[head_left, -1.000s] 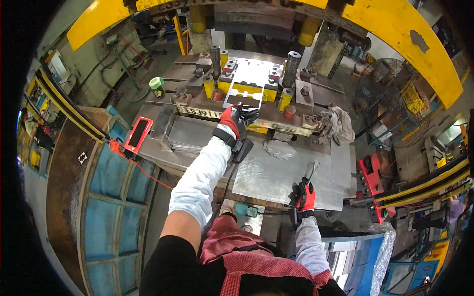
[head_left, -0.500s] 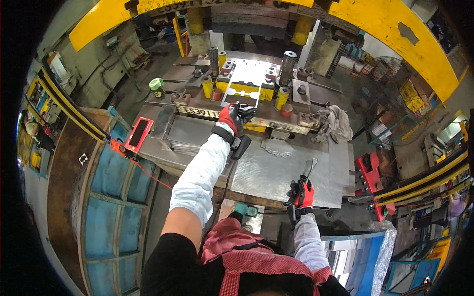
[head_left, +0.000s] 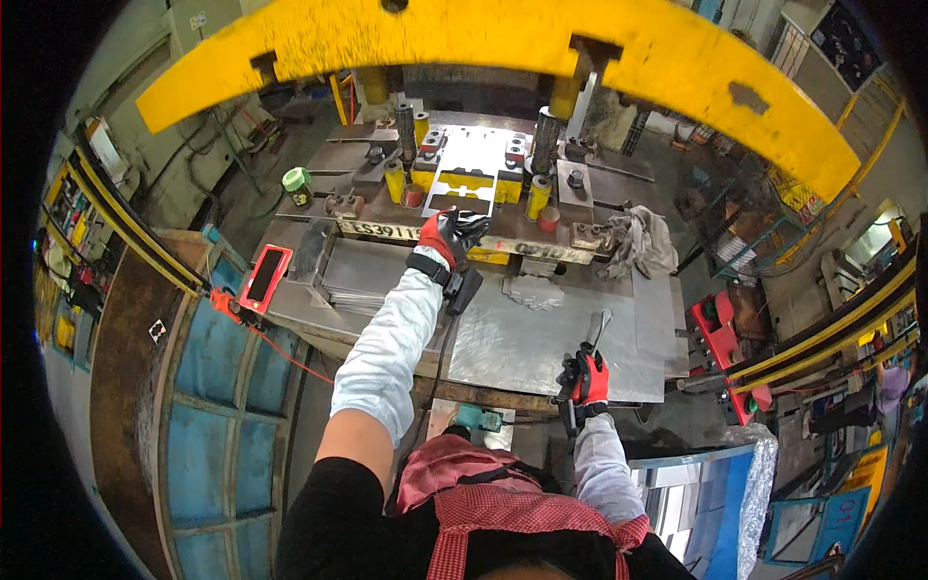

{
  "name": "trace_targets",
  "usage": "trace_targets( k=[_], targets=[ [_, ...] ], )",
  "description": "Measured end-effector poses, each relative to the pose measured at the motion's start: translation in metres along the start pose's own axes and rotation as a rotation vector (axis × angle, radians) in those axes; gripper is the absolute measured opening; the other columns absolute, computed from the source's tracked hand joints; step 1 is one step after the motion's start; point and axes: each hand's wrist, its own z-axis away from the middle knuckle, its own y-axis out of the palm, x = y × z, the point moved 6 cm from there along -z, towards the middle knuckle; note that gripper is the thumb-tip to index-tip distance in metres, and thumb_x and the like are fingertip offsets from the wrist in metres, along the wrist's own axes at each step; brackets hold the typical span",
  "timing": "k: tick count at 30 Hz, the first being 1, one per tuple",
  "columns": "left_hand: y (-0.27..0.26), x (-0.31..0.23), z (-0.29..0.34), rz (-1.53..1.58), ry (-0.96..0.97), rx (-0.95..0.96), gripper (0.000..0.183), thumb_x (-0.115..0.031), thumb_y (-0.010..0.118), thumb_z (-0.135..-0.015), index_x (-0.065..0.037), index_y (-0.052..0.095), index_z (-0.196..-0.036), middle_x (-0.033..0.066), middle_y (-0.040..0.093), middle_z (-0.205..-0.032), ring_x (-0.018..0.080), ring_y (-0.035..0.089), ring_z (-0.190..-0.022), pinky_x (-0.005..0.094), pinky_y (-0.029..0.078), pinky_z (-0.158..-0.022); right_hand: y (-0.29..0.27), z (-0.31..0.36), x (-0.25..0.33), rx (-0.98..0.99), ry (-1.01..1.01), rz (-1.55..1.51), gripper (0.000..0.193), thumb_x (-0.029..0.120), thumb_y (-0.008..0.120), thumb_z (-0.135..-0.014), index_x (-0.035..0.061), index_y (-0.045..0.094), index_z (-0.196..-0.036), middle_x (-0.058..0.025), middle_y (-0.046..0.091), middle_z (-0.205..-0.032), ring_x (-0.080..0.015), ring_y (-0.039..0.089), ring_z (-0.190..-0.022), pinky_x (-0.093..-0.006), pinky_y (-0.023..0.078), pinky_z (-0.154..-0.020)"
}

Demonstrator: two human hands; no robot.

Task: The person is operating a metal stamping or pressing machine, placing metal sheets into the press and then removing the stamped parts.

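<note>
A bright metal sheet with cutouts lies over a die between upright guide posts. Its open, frame-like near end sticks out toward me. My left hand, in a red and black glove, reaches to that end with its fingers closed at the edge; the fingers partly hide the contact. My right hand, gloved the same way, is wrapped round a slim metal tool with a wider, rounded tip pointing away from me. That tool is over a large flat metal plate on the bench.
Stacked metal sheets lie left of my left hand. A red-framed phone-like device, a green-topped container and a grey rag sit around the bench. A yellow beam arches overhead.
The yellow beam appears lower in the picture and covers more of the background; the view has shifted slightly. My hands hold nearly the same places relative to the die and the plate.
</note>
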Motion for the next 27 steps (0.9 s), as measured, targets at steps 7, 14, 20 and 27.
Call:
trace_targets(
  k=[7, 14, 20, 27],
  targets=[
    [-0.026, -0.002, -0.02, -0.399, 0.17, 0.209, 0.044, -0.023, 0.028, -0.091, 0.014, 0.039, -0.11, 0.0282, 0.048, -0.112, 0.0385, 0.05, -0.103, 0.0435, 0.043, -0.091, 0.004, 0.003, -0.001, -0.011, 0.014, 0.041, 0.035, 0.012, 0.056, -0.08, 0.0124, 0.044, -0.113, -0.008, 0.051, -0.063, -0.0155, 0.043, -0.043, -0.0322, 0.039, -0.039],
    [-0.01, -0.004, 0.001, 0.039, -0.02, -0.05, 0.045, -0.023, 0.027, -0.091, 0.014, 0.038, -0.113, 0.0275, 0.047, -0.116, 0.0361, 0.05, -0.105, 0.0405, 0.044, -0.091, 0.012, 0.008, 0.002, 0.0, 0.027, -0.001, 0.032, 0.011, 0.054, -0.082, 0.0148, 0.044, -0.112, -0.0068, 0.048, -0.062, -0.0141, 0.039, -0.042, -0.0313, 0.034, -0.038],
    [0.002, -0.004, 0.002, -0.192, 0.055, 0.033, 0.043, -0.025, 0.032, -0.09, 0.012, 0.042, -0.11, 0.0262, 0.052, -0.11, 0.0358, 0.053, -0.102, 0.0418, 0.044, -0.09, 0.002, 0.004, 0.005, -0.004, -0.016, 0.049, 0.034, 0.017, 0.056, -0.082, 0.0101, 0.045, -0.114, -0.0109, 0.052, -0.065, -0.0181, 0.046, -0.044, -0.0369, 0.043, -0.041],
    [-0.013, -0.007, -0.018, -0.104, 0.14, -0.02, 0.04, -0.022, 0.032, -0.091, 0.013, 0.044, -0.107, 0.0294, 0.051, -0.108, 0.041, 0.054, -0.096, 0.0502, 0.041, -0.09, 0.004, 0.006, 0.006, -0.062, 0.014, -0.008, 0.033, 0.012, 0.055, -0.082, 0.0141, 0.045, -0.113, -0.0077, 0.053, -0.067, -0.0154, 0.044, -0.045, -0.0319, 0.039, -0.04]
  ],
)
